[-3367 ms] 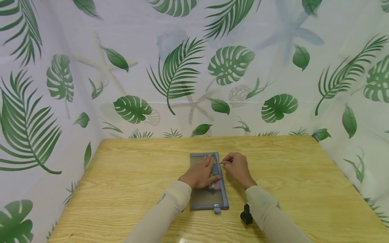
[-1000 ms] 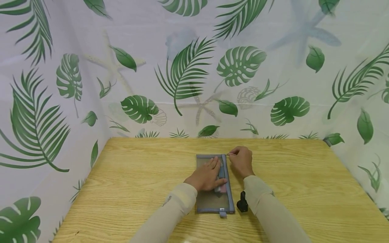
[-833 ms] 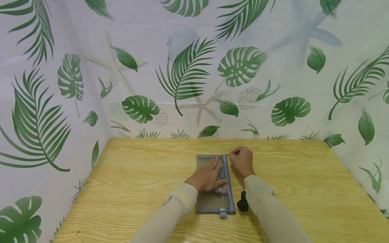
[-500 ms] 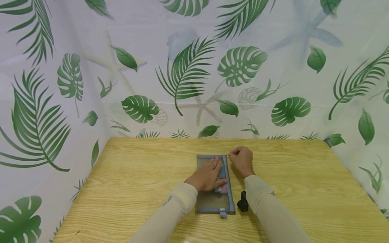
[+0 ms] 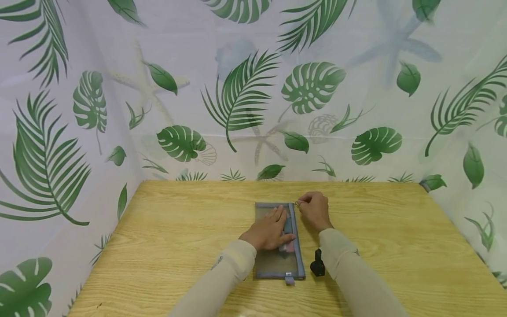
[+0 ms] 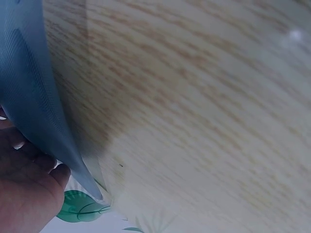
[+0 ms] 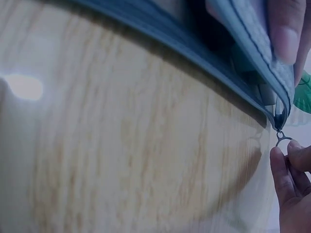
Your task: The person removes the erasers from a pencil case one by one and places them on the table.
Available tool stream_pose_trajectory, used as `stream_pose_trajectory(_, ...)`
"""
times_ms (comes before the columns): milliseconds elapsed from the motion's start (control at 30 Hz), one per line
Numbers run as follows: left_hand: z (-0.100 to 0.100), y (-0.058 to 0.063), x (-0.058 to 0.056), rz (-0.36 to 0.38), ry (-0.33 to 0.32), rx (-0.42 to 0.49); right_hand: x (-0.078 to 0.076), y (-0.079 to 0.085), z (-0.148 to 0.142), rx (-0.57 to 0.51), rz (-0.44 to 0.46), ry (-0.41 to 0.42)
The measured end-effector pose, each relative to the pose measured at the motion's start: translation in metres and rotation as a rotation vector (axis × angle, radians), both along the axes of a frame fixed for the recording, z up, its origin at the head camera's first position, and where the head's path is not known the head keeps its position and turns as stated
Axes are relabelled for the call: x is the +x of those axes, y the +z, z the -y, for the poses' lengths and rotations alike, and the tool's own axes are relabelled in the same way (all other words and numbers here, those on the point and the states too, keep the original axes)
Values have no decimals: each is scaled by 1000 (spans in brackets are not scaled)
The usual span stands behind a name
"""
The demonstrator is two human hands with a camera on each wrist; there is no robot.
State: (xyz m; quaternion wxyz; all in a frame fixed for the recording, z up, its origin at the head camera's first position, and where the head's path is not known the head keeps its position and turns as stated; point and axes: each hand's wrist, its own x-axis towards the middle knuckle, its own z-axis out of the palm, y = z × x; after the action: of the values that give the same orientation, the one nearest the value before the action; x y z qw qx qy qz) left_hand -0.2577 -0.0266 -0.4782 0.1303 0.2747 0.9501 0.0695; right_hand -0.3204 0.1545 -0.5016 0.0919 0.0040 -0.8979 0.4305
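A grey-blue mesh zip pouch (image 5: 273, 264) lies lengthwise on the table, with a pink item and other small contents showing through its mesh. My left hand (image 5: 267, 231) rests on top of it, fingers extended toward the far end and thumb pointing at the zipper edge. At the far right corner, my right hand (image 5: 315, 210) pinches the ring of the zipper pull (image 7: 281, 137) between thumb and fingertips. In the right wrist view, the pouch's edge gapes and contents show inside. The left wrist view shows fingers by the blue mesh (image 6: 36, 92).
A black wrist device (image 5: 317, 264) hangs beside my right sleeve, just right of the pouch. The wooden table (image 5: 170, 229) meets a leaf-patterned white cloth (image 5: 253, 154) at the back and sides. A fabric tab (image 5: 289, 280) sticks out from the pouch's near end.
Over the last few seconds my right hand has moved away from me along the zipper edge to the far corner. Since half a second ago both hands look nearly still.
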Motion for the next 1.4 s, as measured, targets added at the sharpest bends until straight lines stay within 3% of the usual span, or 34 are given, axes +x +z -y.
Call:
stream_pose_trajectory(700,-5,0,5,-7,-6,6,8,6,-17,-1,11,18)
stream_pose_trajectory(1067,-3,0,1,-10,12,50,13,32,-30,17,-53,70)
stream_pose_trajectory(1233,-4,7,3,-71,-24,105,16,39,-37,18,-35,96)
stream_pose_trajectory(1400,-8,13,5,-193,-67,159,23,41,-46,29,-10,141)
